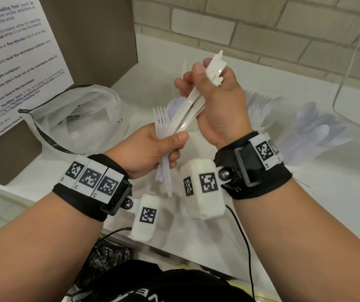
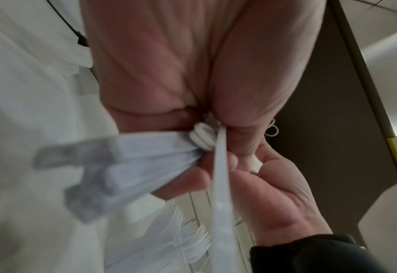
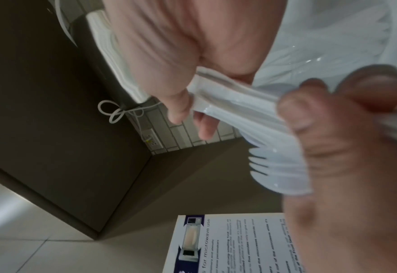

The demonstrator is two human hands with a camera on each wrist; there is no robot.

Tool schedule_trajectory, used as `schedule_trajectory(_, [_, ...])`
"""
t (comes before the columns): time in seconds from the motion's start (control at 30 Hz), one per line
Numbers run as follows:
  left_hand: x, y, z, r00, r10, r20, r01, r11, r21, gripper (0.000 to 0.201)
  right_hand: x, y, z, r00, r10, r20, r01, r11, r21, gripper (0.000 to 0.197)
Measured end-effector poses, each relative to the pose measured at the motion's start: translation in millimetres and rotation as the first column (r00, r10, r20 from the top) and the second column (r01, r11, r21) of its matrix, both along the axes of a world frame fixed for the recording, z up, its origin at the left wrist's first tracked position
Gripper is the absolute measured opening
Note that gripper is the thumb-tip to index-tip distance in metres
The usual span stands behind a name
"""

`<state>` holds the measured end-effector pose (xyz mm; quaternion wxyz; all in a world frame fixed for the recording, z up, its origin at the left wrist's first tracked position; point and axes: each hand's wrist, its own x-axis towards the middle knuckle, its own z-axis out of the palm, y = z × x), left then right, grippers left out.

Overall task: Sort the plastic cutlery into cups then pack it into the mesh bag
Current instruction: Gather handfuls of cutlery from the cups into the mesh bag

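Above the white counter [image 1: 305, 192] both hands share one bundle of white plastic cutlery [image 1: 185, 114]. My left hand [image 1: 174, 147] grips its lower part, where fork tines [image 1: 159, 118] fan out and handles stick down below the fist. My right hand [image 1: 196, 83] is curled round the upper part, with handle ends [image 1: 216, 66] poking out above it. In the right wrist view the fork tines [image 3: 269, 166] show beside the left hand [image 3: 332, 147]. The white mesh bag [image 1: 76, 114] lies open at the left with its black zipper unfastened.
Sorted forks [image 1: 262, 105] and spoons [image 1: 318, 127] stand in clear cups at the right. A clear plastic panel [image 1: 349, 83] rises at the far right. A printed notice [image 1: 11, 62] leans on a brown box at the left, with a brick wall behind.
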<state>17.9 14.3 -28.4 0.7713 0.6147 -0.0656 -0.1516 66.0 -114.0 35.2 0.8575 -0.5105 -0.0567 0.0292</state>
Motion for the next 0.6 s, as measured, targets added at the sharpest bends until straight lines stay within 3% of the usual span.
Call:
schedule_trajectory(0.07, [1.1, -1.2, 0.2, 1.0, -0.001, -0.006, 0.001, 1.0, -0.001, 0.015, -4.1, 3.2, -8.4, 0.997, -0.013, 0.082, 0.022, 0.992, -0.121, 0.042])
schedule_trajectory(0.17, [1.9, -4.3, -3.7, 1.0, 0.009, -0.007, -0.008, 1.0, 0.017, 0.016, -8.2, 9.7, -19.4, 0.99, -0.056, 0.126, 0.085, 0.967, -0.238, 0.028])
schedule_trajectory(0.27, [1.5, -4.7, -8.1, 0.999, 0.014, 0.038, -0.017, 0.996, 0.087, 0.015, -6.5, 9.7, -23.0, 0.992, -0.11, 0.065, 0.121, 0.974, -0.192, 0.017])
schedule_trajectory(0.4, [-2.3, -3.4, -9.5, 0.997, 0.006, 0.082, -0.026, 0.971, 0.237, 0.013, 17.6, -11.0, -10.6, 0.974, -0.218, 0.056, 0.223, 0.97, -0.099, 0.019])
schedule_trajectory(0.6, [1.3, 17.7, -8.5, 0.984, 0.171, -0.043, -0.167, 0.983, 0.081, 0.015, 67.4, -43.9, 27.9, 0.863, -0.408, 0.299, 0.438, 0.898, -0.038, 0.021])
